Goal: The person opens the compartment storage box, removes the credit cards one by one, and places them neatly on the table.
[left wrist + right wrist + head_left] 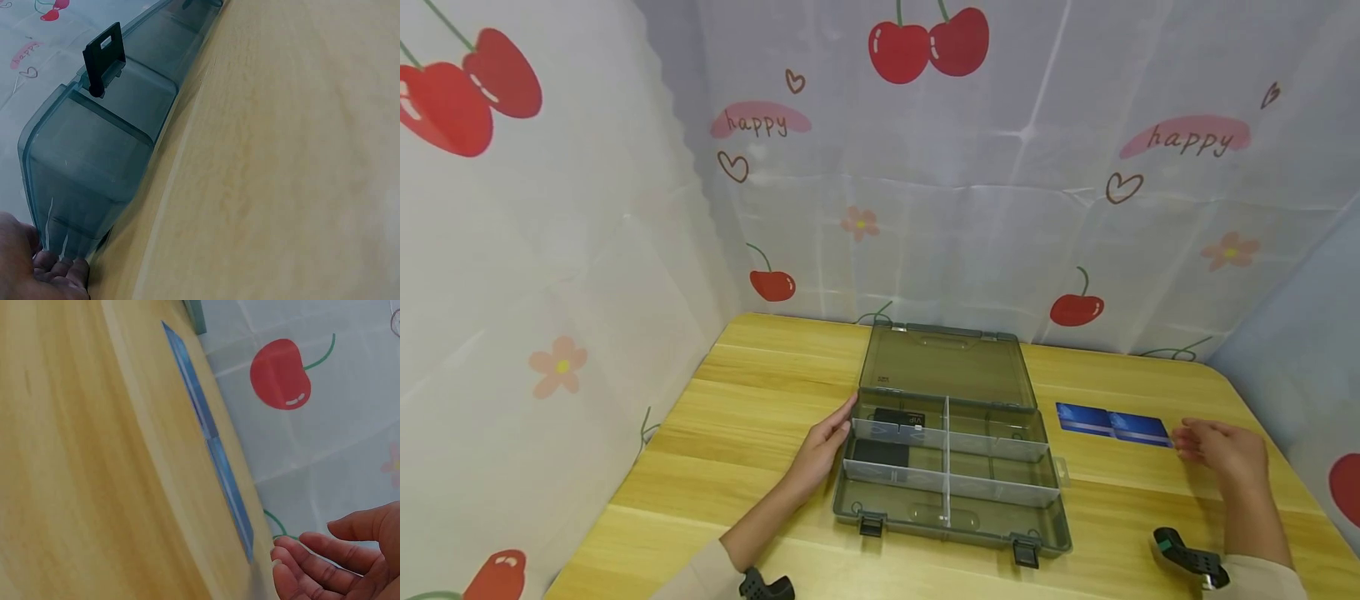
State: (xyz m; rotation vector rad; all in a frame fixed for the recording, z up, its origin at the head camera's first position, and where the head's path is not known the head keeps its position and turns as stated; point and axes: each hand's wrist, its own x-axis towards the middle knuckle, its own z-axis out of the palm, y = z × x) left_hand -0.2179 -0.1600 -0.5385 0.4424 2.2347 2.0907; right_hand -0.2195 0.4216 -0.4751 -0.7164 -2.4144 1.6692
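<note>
A grey see-through plastic storage box lies on the table with its lid swung back. White dividers split it into several compartments. In the left column, a black card marked VIP lies in the back compartment and another black card in the middle one. My left hand holds the box's left side; its fingers touch the wall in the left wrist view. Two blue cards lie end to end on the table right of the box. My right hand, fingers loosely bent, is beside the right-hand card, holding nothing.
The wooden table reaches back to a white curtain printed with cherries and hearts. Two black latches stick out from the box's front edge. A clear tab juts from its right side.
</note>
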